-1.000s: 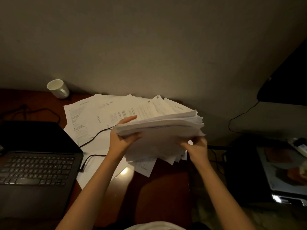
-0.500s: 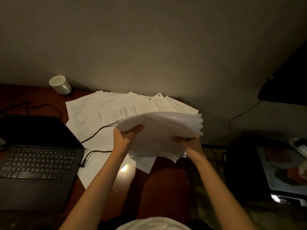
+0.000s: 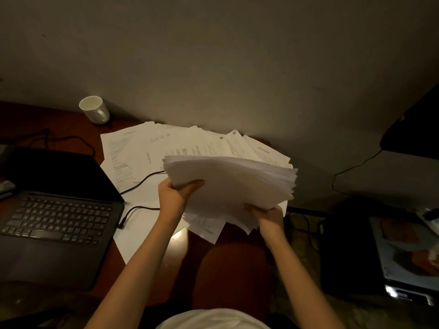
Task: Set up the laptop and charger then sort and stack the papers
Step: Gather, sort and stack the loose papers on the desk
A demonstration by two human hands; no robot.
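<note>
On the reddish-brown wooden desk [image 3: 71, 129], the left hand [image 3: 174, 198] and right hand [image 3: 268, 216] grip a thick uneven sheaf of white papers [image 3: 235, 186]; tapping its edges square before stacking would help.

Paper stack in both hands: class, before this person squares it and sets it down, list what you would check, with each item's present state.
1. Both hands hold the stack: ok. The left hand grips its near left corner, the right hand its near right edge.
2. Stack edges even: not ok. Sheets fan out at the right and near edges.
3. All papers gathered: not ok. Loose sheets lie spread on the desk.
4. Landing spot free: not ok. The cable runs across the loose sheets.
5. Laptop open with the cable at its side: ok.
6. Mug out of the way: ok, far left by the wall.
</note>
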